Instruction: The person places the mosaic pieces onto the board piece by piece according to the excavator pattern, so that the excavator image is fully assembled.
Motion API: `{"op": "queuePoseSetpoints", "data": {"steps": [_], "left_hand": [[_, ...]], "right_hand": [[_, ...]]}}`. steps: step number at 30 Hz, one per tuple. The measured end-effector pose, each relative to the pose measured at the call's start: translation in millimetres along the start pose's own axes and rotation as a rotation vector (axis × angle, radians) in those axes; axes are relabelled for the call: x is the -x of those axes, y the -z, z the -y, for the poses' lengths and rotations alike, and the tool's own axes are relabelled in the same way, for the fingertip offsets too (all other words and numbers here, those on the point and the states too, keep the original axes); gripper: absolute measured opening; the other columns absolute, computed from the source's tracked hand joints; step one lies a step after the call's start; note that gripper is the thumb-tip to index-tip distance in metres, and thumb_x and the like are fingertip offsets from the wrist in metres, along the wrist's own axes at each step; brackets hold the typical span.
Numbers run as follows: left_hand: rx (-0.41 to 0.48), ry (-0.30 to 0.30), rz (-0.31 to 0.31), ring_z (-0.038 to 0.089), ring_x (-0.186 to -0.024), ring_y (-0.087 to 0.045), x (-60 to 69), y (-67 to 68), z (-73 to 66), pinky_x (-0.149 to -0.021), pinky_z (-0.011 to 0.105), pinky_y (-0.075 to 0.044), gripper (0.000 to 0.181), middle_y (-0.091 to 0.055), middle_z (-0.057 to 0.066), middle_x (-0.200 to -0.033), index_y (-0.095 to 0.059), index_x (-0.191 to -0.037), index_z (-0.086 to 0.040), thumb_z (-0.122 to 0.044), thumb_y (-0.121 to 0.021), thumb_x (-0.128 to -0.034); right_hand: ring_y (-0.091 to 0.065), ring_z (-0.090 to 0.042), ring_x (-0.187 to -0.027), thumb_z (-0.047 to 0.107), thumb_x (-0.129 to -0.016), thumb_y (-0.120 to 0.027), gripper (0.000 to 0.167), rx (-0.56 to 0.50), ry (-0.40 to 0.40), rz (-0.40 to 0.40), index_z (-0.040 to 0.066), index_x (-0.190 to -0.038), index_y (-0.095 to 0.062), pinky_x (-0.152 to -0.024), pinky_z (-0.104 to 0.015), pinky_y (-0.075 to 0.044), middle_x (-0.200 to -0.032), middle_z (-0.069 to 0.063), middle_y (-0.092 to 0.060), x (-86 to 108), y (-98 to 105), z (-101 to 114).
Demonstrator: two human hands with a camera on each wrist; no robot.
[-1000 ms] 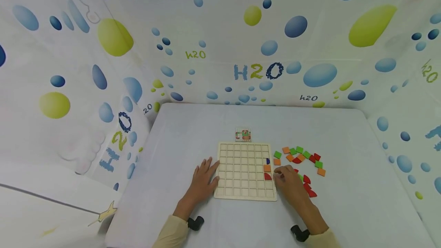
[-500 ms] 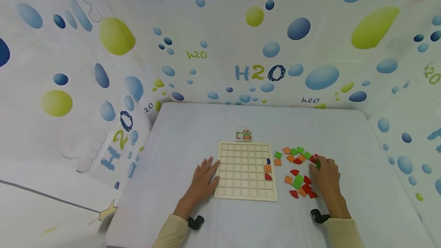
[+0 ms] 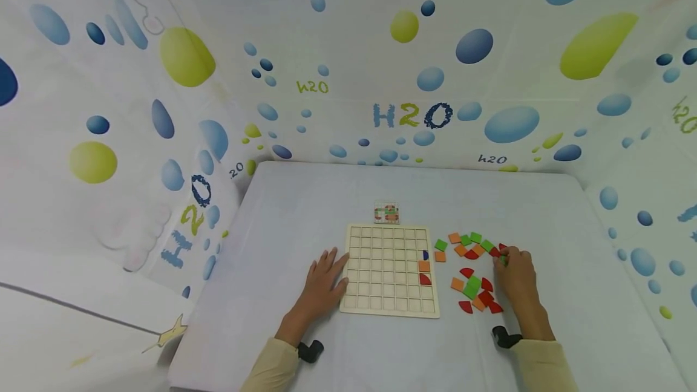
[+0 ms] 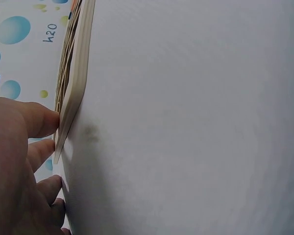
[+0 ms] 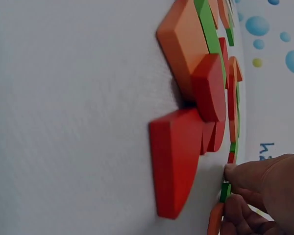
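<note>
A pale wooden grid board (image 3: 379,289) lies on the white table. My left hand (image 3: 323,283) rests at its left edge with fingers spread; in the left wrist view the thumb and a finger touch the board's rim (image 4: 77,73). Set in cells at the board's right side are a small blue piece (image 3: 425,254), an orange square (image 3: 424,266) and a red quarter-round piece (image 3: 425,279). My right hand (image 3: 516,277) is at the right end of the loose tiles, its thumb and fingers pinching a green square tile (image 5: 226,192). An orange tile (image 5: 215,219) lies close beside those fingers.
Several loose green, orange and red tiles (image 3: 471,287) lie right of the board, some overlapping, with another curved row (image 3: 475,238) behind. A small patterned card (image 3: 386,212) sits beyond the board's far edge. Printed white sheeting (image 3: 327,35) hangs around the table.
My right hand has moved from the board's right edge out to the right, over the far end of the loose tiles, and now pinches a green tile. The left hand stays put.
</note>
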State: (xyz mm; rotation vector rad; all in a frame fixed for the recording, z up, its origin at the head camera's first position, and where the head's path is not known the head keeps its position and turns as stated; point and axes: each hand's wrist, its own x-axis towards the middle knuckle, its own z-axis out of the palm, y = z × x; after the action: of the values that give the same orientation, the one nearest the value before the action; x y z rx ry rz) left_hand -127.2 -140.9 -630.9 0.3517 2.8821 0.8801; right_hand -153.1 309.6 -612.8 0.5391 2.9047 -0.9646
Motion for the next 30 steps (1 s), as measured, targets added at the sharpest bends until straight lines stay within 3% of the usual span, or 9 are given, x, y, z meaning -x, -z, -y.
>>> {"op": "queuePoseSetpoints", "data": {"steps": [10, 19, 25, 30], "left_hand": [[-0.007, -0.005, -0.003, 0.042, -0.161, -0.02, -0.7, -1.7, 0.0, -0.126, 0.068, -0.016, 0.058, -0.029, 0.016, -0.173, -0.044, -0.162, -0.016, -0.027, -0.056, -0.1066], [-0.012, -0.019, -0.017, 0.043, -0.16, -0.022, -1.2, 0.2, -0.1, -0.125, 0.069, -0.017, 0.058, -0.03, 0.017, -0.172, -0.045, -0.161, -0.015, -0.027, -0.057, -0.1062], [-0.008, -0.02, -0.019, 0.043, -0.16, -0.023, -0.7, -0.3, 0.3, -0.125, 0.07, -0.018, 0.058, -0.03, 0.017, -0.172, -0.045, -0.161, -0.015, -0.026, -0.057, -0.106], [-0.001, -0.018, -0.018, 0.044, -0.16, -0.022, 0.0, -0.8, 0.7, -0.125, 0.07, -0.018, 0.058, -0.03, 0.017, -0.172, -0.045, -0.161, -0.016, -0.027, -0.058, -0.106]], "right_hand": [[-0.052, -0.055, -0.112, 0.011, -0.106, -0.058, 0.037, 0.029, -0.044, 0.085, -0.014, -0.132, -0.049, -0.1, -0.066, -0.05, -0.133, -0.042, -0.037, 0.9, 16, -4], [-0.054, -0.05, -0.105, 0.012, -0.105, -0.061, 0.04, 0.082, -0.002, 0.063, -0.016, -0.132, -0.05, -0.095, -0.062, -0.054, -0.12, -0.039, -0.048, 3.7, 17, -8], [-0.057, -0.051, -0.115, 0.019, -0.104, -0.062, 0.044, -0.005, 0.015, 0.044, -0.013, -0.134, -0.057, -0.098, -0.063, -0.053, -0.126, -0.037, -0.059, 6.1, 18, -11], [-0.053, -0.051, -0.119, 0.023, -0.102, -0.067, 0.051, -0.038, -0.011, 0.047, -0.011, -0.138, -0.053, -0.101, -0.063, -0.051, -0.132, -0.036, -0.055, 6.2, 17, -11]]}}
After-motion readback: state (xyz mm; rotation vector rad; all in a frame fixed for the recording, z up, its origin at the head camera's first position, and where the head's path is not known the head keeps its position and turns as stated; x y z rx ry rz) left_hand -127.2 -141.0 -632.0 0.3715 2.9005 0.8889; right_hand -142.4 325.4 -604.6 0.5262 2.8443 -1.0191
